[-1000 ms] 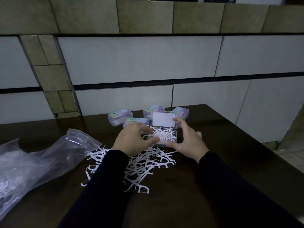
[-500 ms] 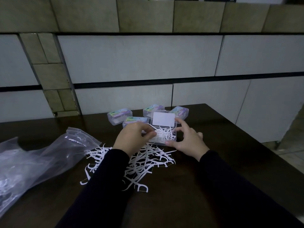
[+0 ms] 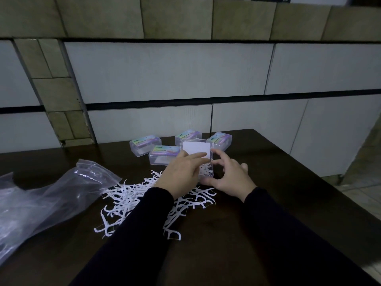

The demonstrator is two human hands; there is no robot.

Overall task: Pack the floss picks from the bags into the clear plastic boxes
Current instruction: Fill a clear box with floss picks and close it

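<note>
Between both hands point(image 3: 181, 174) point(image 3: 231, 178) — open box point(image 3: 206, 172)

Dark brown wooden table point(image 3: 288, 203), bearing: crumpled clear plastic bag point(image 3: 41, 199) at left; loose heap of white plastic floss picks point(image 3: 127, 195); open clear plastic box point(image 3: 204, 172); four closed, labelled clear plastic boxes point(image 3: 145, 147) behind.

One head-worn wide-angle view only, looking forward and down across the dark table point(image 3: 288, 203) toward the tiled wall point(image 3: 169, 71); close over both forearms, hands mid-frame. No second view to overlap.
</note>
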